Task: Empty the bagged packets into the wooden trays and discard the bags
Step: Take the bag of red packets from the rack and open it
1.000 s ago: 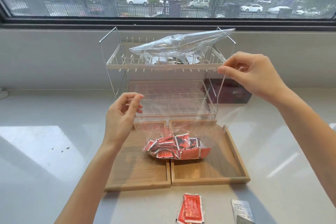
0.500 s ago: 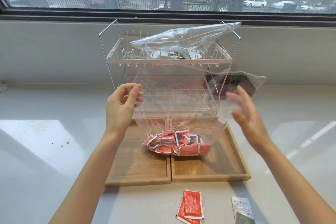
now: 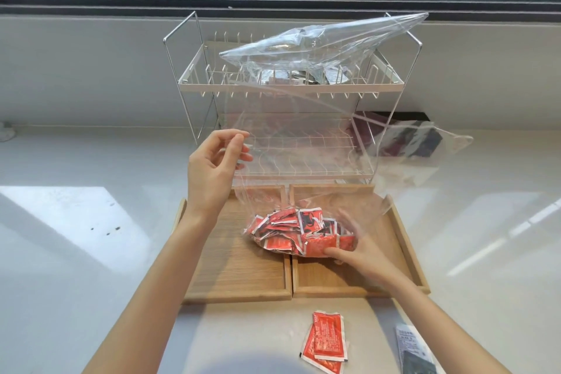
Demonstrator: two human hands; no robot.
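A clear plastic bag [image 3: 306, 161] stands open above two wooden trays, with several red packets [image 3: 291, 229] heaped in its bottom. My left hand [image 3: 214, 167] pinches the bag's upper left edge and holds it up. My right hand [image 3: 353, 247] is low at the bag's bottom right, fingers against the packet heap through the plastic. The heap rests across the seam between the left tray [image 3: 236, 276] and the right tray [image 3: 391, 255]. A second clear bag [image 3: 318, 46] with silvery packets lies on the rack's top shelf.
A white wire rack [image 3: 188, 85] stands behind the trays against the window ledge. Loose red packets [image 3: 326, 343] and a grey packet [image 3: 413, 346] lie on the counter near me. A dark box [image 3: 403, 137] sits behind the rack at right.
My right hand let go of the bag's upper right edge and dropped down to the packets at the bag's bottom. The freed edge sagged to the right. My left hand kept its hold.
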